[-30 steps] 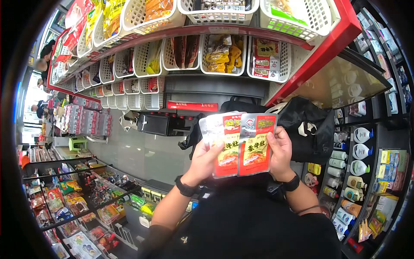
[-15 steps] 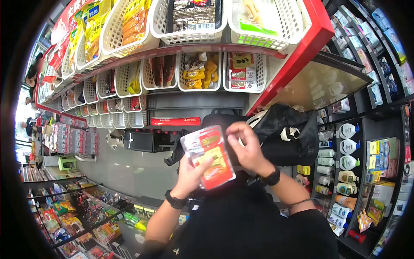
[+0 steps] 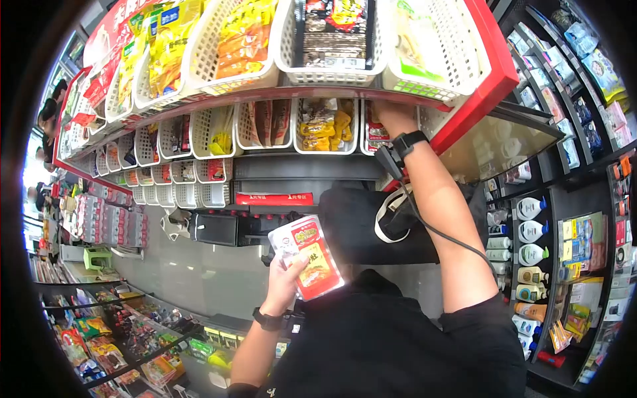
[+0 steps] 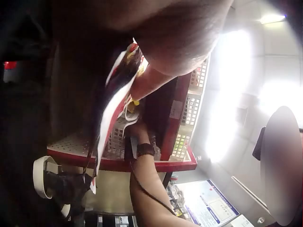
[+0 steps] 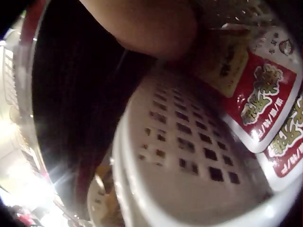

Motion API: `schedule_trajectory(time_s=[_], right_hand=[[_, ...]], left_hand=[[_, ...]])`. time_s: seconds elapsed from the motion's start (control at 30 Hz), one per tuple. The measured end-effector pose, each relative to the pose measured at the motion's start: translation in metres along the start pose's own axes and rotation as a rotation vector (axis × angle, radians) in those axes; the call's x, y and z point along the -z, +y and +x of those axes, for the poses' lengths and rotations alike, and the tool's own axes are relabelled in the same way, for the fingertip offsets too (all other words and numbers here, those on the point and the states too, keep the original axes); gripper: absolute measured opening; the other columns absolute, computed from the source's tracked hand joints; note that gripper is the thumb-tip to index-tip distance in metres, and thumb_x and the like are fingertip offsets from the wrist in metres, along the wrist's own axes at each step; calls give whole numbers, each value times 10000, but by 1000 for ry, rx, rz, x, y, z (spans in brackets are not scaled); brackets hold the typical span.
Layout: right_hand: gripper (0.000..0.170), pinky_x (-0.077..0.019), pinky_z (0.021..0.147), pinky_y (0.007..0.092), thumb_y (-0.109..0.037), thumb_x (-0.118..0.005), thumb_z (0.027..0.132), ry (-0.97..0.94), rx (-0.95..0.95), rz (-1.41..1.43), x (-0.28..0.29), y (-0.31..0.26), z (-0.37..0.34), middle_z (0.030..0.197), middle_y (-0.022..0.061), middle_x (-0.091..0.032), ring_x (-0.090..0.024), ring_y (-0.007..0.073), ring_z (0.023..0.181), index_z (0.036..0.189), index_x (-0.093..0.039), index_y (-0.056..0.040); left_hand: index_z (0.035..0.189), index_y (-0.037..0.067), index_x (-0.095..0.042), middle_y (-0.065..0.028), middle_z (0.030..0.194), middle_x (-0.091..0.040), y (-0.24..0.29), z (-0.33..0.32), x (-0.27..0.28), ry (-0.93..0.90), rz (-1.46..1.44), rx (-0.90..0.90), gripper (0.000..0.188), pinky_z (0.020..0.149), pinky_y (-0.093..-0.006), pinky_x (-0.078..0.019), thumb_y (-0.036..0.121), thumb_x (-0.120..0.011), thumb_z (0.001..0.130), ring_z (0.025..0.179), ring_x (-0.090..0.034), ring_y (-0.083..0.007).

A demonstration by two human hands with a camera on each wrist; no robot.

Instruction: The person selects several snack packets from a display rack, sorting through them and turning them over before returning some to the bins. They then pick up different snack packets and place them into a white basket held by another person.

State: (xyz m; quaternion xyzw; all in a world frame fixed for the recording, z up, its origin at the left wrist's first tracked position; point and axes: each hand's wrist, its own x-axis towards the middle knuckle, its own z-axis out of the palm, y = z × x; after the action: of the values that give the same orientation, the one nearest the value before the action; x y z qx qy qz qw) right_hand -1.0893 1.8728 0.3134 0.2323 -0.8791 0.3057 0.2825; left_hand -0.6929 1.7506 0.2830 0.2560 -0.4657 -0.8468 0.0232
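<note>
My left hand holds red-and-silver snack pouches stacked together, with the thumb across the front one. In the left wrist view the pouches show edge-on below the hand. My right hand reaches under the upper shelf into the rightmost white basket of the lower row. More red pouches of the same look lie in that basket in the right wrist view. A blurred part of the right hand is over them beside the perforated basket wall; its fingertips are hidden, and I cannot tell whether they grip one.
White baskets of snacks line the upper shelf, whose red edge runs close above my right arm. A black bag hangs or lies below the shelves. Bottles stand on the right-hand rack; packaged goods fill the lower left.
The pouches held in both hands came together in the left hand. The right hand let go and moved up and forward into the lower-row basket.
</note>
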Motion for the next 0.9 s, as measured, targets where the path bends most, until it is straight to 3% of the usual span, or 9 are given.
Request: schedule_trajectory(time_s=[0.03, 0.13, 0.27, 0.33, 0.47, 0.63, 0.73, 0.83, 0.9], right_hand=[[372, -390, 983, 437, -238, -505, 903, 84, 66, 11, 4, 1, -4, 1236, 177, -565, -498, 355, 1177, 1219, -545, -46], [309, -460, 905, 415, -197, -497, 895, -428, 35, -407, 64, -40, -17, 1174, 163, -611, -572, 346, 1070, 1130, -605, -28], [185, -530, 708, 399, -34, -561, 843, 54, 280, -81, 101, -59, -83, 972, 201, -659, -648, 345, 830, 1007, -622, 25], [244, -532, 760, 392, 64, -546, 807, 31, 227, 83, 116, -70, -119, 1041, 220, -647, -651, 353, 898, 1040, -613, 37], [357, -524, 855, 402, 100, -565, 728, -153, 444, 373, 139, -92, -186, 1112, 236, -627, -630, 386, 1022, 1081, -600, 60], [323, -478, 942, 450, 16, -636, 689, -392, 458, 396, 155, -109, -215, 1154, 202, -603, -566, 362, 1145, 1010, -616, 43], [306, -434, 991, 490, 0, -643, 696, -439, 443, 466, 156, -106, -224, 1169, 173, -603, -537, 358, 1182, 1001, -629, 23], [334, -439, 972, 459, -48, -662, 695, -505, 493, 554, 158, -106, -223, 1190, 168, -576, -526, 325, 1190, 1023, -618, -1], [340, -433, 967, 431, -67, -674, 705, -380, 274, 671, 160, -104, -223, 1164, 155, -564, -537, 313, 1147, 1032, -605, -5]], left_hand=[[1182, -33, -517, -97, 1084, -641, 3, 0, -1, -1, -9, -2, 323, 835, -305, -523, 50, -604, 882, 947, -640, -153], [1177, -42, -516, -102, 1085, -638, 5, 7, 2, 3, -21, -15, 318, 832, -299, -520, 55, -598, 886, 951, -637, -152], [1175, -35, -519, -103, 1087, -639, 8, 23, -10, -26, -22, -65, 307, 837, -297, -518, 68, -594, 896, 958, -635, -153], [1175, -31, -517, -102, 1088, -639, 8, 34, -20, -47, -12, -55, 306, 844, -298, -517, 74, -596, 899, 960, -634, -153], [1224, -22, -470, -105, 1154, -607, 4, 51, -45, -117, -145, -50, 345, 885, -318, -504, 77, -583, 914, 1025, -612, -172], [1306, -9, -406, -158, 1242, -557, 13, 40, -56, -205, -326, -26, 380, 961, -375, -480, 194, -381, 985, 1116, -580, -241], [1280, -12, -435, -142, 1228, -563, 5, 34, -55, -252, -479, 3, 359, 923, -358, -497, 170, -448, 971, 1087, -596, -226], [1249, -9, -472, -123, 1212, -578, 1, 33, -55, -249, -199, -133, 370, 924, -338, -492, 59, -568, 898, 1086, -593, -195], [1258, -7, -459, -113, 1203, -579, -1, 32, -52, -228, -117, -109, 442, 930, -329, -486, -6, -627, 848, 1085, -587, -175]])
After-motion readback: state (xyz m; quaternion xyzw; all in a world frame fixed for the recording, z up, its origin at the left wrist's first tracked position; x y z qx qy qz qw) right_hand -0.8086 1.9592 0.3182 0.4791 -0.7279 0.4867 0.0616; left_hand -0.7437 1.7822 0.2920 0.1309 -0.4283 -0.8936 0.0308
